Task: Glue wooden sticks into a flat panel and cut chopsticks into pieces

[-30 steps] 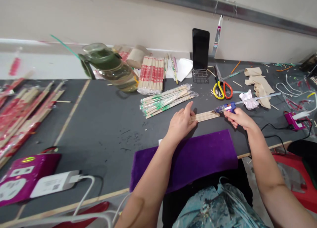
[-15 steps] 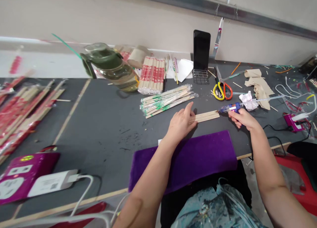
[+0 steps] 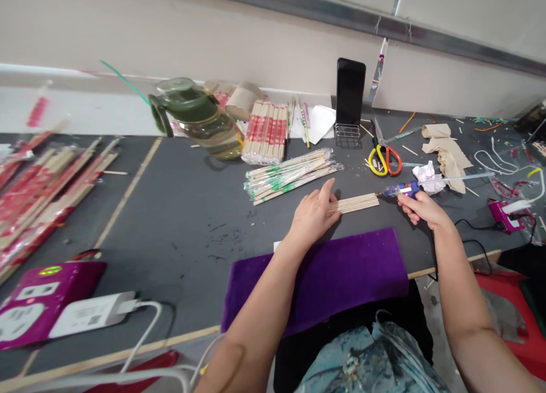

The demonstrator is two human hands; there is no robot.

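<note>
A flat row of wooden chopsticks (image 3: 357, 203) lies side by side on the dark table. My left hand (image 3: 314, 212) holds the row near its left part, thumb and fingers about it, the index finger raised; the covered ends are hidden. In my right hand (image 3: 424, 209) is a blue glue gun (image 3: 405, 189), with a long clear glue stick (image 3: 463, 177) running out of its back. Its nozzle is at the right ends of the chopsticks; whether it touches them I cannot tell.
Behind my hands lie green-marked wrapped chopsticks (image 3: 290, 176), scissors (image 3: 384, 157), crumpled paper (image 3: 427, 174) and a phone (image 3: 350, 91) on a stand. A glass jug (image 3: 209, 128) stands farther left. Purple cloth (image 3: 324, 279) covers the front edge. Power strips (image 3: 46, 302) with cords sit at both sides.
The whole view has shifted slightly. My right hand has drawn the glue gun's nozzle a touch to the right along the chopstick ends. My left hand keeps its hold.
</note>
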